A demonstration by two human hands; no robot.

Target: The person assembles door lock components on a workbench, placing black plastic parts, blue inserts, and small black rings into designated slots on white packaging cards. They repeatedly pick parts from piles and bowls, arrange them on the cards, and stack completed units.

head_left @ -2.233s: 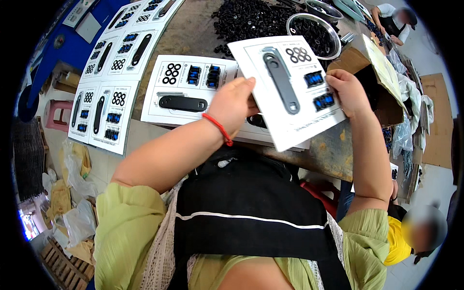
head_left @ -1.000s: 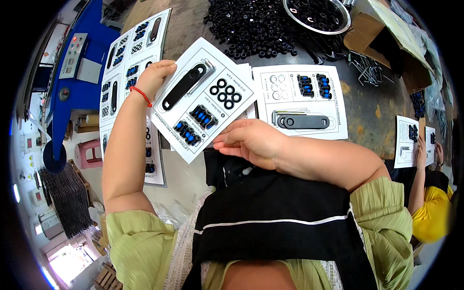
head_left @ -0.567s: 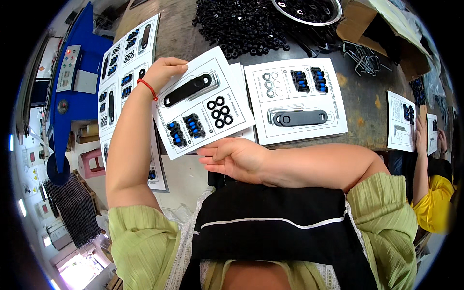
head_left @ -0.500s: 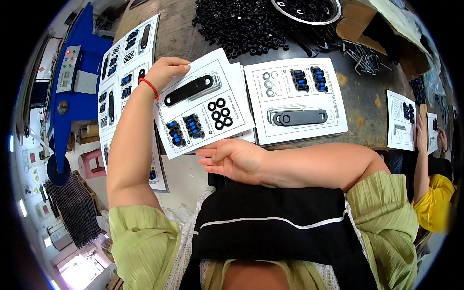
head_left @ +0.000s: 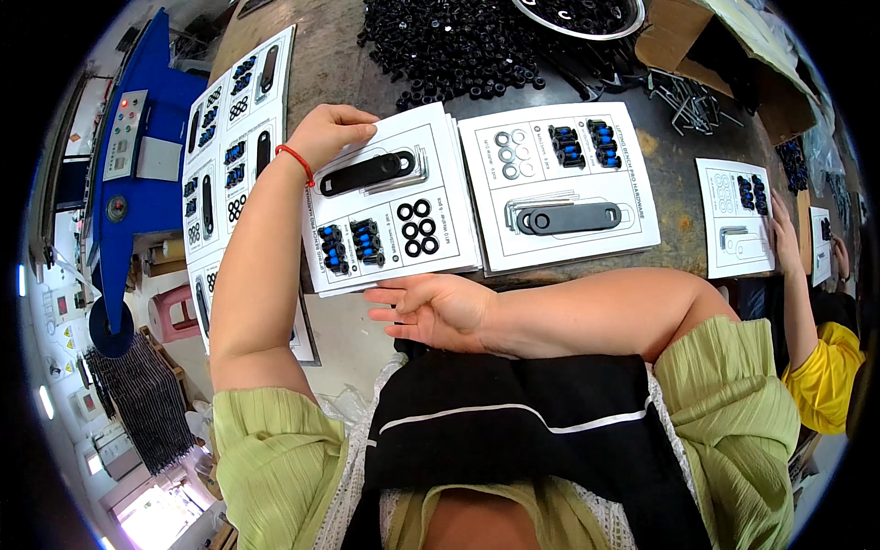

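Note:
A white hardware card point(head_left: 412, 136) with black-and-blue bolts, dark rings, hex keys and a flat black bar lies squared up on a stack of similar cards. My left hand point(head_left: 337, 133) is closed on its upper left edge, with the fingertips bent over the top. Below its lower edge, my right hand point(head_left: 440, 310) rests palm up, fingers stretched out and slightly apart, holding nothing. Just right of it lies a second card stack point(head_left: 484, 188) with the same kinds of parts on its top card.
Left of my forearm is a larger sheet of cards point(head_left: 274, 103). Beyond lie small black parts point(head_left: 440, 50), a metal-rimmed bowl point(head_left: 587, 38), loose hex keys point(head_left: 692, 103) and a carton point(head_left: 674, 44). At right, a co-worker's hand point(head_left: 785, 236) touches another card point(head_left: 733, 259). A blue machine point(head_left: 158, 96) stands at far left.
The card by my left hand has turned from a tilt to nearly straight and now lines up with the stack under it. The co-worker's card has shifted left.

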